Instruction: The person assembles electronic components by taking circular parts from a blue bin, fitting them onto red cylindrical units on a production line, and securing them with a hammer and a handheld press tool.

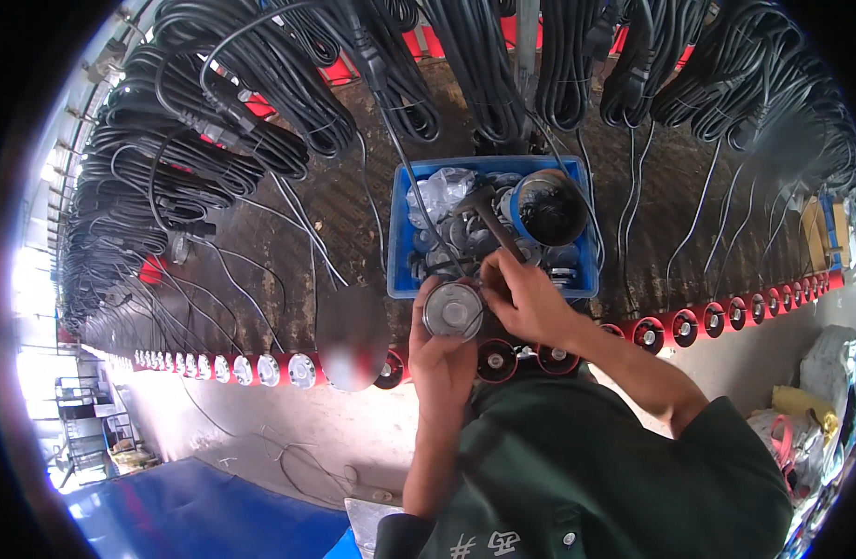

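In front of my chest, my left hand (pixel 444 359) grips a round silver metal end cap (pixel 452 311), its flat face turned up. A thin dark cable comes down from the hanging bundles toward this cap. My right hand (pixel 530 303) is closed around the handle of a hammer (pixel 496 224), with its fingers close to the cap's right edge. The hammer's head points away over a blue plastic crate (pixel 405 214) holding several grey metal discs (pixel 461 233). Also in the crate are a clear plastic bag (pixel 442 194) and a round blue-sided tub (pixel 551 210) with black inside.
Red cylinders (pixel 686 326) line the table's near edge; those on the left carry silver ends (pixel 269 370), those on the right show dark insides. Black cable bundles (pixel 484 74) hang beyond the crate, their ends trailing across the worn brown table (pixel 339 219). A blue sheet (pixel 195 512) lies lower left.
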Tool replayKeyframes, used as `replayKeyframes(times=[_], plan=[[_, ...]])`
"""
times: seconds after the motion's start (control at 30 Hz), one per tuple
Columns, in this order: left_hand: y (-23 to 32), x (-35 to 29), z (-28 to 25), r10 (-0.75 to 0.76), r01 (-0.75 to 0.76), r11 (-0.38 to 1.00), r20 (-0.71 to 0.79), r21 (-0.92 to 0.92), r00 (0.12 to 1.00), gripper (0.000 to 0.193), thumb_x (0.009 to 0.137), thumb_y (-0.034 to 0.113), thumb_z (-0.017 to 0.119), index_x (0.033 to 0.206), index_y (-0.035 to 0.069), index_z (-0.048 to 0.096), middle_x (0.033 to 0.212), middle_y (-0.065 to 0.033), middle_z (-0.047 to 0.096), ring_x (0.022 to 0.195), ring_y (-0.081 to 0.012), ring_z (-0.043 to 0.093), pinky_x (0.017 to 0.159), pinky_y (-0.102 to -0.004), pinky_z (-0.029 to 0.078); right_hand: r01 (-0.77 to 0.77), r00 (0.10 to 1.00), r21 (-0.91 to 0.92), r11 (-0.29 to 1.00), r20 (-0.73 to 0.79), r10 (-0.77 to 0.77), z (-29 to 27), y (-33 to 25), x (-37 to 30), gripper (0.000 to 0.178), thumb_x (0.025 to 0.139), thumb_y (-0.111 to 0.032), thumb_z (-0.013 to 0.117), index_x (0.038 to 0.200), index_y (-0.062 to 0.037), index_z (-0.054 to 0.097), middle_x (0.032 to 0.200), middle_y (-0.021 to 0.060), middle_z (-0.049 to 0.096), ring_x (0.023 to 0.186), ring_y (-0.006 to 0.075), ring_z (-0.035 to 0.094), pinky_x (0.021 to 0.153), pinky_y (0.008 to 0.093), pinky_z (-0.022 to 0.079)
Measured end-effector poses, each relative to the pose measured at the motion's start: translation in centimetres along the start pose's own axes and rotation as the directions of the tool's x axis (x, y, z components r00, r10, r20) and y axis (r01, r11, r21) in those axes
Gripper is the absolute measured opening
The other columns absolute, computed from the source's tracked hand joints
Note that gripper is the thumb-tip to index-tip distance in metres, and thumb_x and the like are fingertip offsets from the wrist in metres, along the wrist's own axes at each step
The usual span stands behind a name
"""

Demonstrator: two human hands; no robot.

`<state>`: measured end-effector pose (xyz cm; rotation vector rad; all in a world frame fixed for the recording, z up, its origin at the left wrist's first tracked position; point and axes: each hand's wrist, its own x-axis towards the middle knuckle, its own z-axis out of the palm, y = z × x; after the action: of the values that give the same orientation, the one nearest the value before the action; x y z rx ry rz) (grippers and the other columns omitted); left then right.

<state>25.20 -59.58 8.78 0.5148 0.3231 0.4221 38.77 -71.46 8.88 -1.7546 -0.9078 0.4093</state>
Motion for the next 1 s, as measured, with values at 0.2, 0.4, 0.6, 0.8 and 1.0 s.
replayKeyframes(times=[0.2,0.4,0.6,0.8,1.0], plan=[[-2.3,0.2,-1.8,0.174,-0.184,0.972,-0.08,-0.147,0.981,0.093,0.07,-0.021,0.053,0.155,0.014,0.042,0.149,-0.0281,0.054,0.146,-0.0476,0.047,0.128,-0.0579,0.034,-0.173,0.985,0.305,0.936,0.029,0.173,4.2,1.0,-4.5,0.034,0.092,-0.009,0.078,0.112,-0.0012,0.052,0.093,0.0155,0.069,0.086,0.0265,0.07,0.079,0.0412,0.056],[-2.1,-0.8,-2.3,0.159,-0.149,0.97,0.037,-0.192,0.987,0.09,0.076,-0.022,0.062,0.156,0.016,0.042,0.15,-0.0269,0.052,0.148,-0.0533,0.042,0.129,-0.0651,0.025,-0.261,0.944,-0.122,0.958,-0.24,0.227,-4.4,8.3,2.3,0.036,0.091,-0.024,0.08,0.12,-0.0046,0.072,0.111,0.0185,0.072,0.107,0.0307,0.073,0.094,0.0431,0.058],[-0.9,-3.1,-2.2,0.107,-0.101,0.984,0.032,-0.149,0.994,0.079,0.085,0.006,0.073,0.156,0.015,0.04,0.15,-0.0263,0.051,0.147,-0.0524,0.044,0.129,-0.0634,0.027,0.028,0.99,-0.877,0.48,0.091,0.108,-7.9,15.2,7.3,0.028,0.088,-0.014,0.074,0.115,-0.0097,0.077,0.113,0.0157,0.072,0.111,0.0375,0.068,0.094,0.0515,0.057],[1.5,-5.8,-5.7,0.162,-0.177,0.974,-0.112,-0.144,0.98,0.081,0.083,0.01,0.072,0.156,0.015,0.039,0.15,-0.0266,0.051,0.142,-0.0517,0.048,0.126,-0.0632,0.032,0.043,0.995,-0.639,0.768,-0.045,-0.093,-9.6,16.0,8.5,0.017,0.086,-0.02,0.077,0.099,-0.0086,0.074,0.096,0.0144,0.072,0.092,0.0396,0.069,0.08,0.0499,0.056],[4.5,-9.7,-10.1,0.223,-0.262,0.954,-0.242,-0.147,0.944,0.073,0.084,0.012,0.073,0.152,0.016,0.046,0.148,-0.0237,0.055,0.142,-0.0479,0.051,0.122,-0.0603,0.038,-0.401,0.904,0.157,0.903,-0.092,0.418,-7.9,10.6,6.6,0.011,0.101,-0.013,0.069,0.099,-0.0026,0.065,0.092,0.0059,0.073,0.084,0.0143,0.076,0.063,0.0279,0.054]])
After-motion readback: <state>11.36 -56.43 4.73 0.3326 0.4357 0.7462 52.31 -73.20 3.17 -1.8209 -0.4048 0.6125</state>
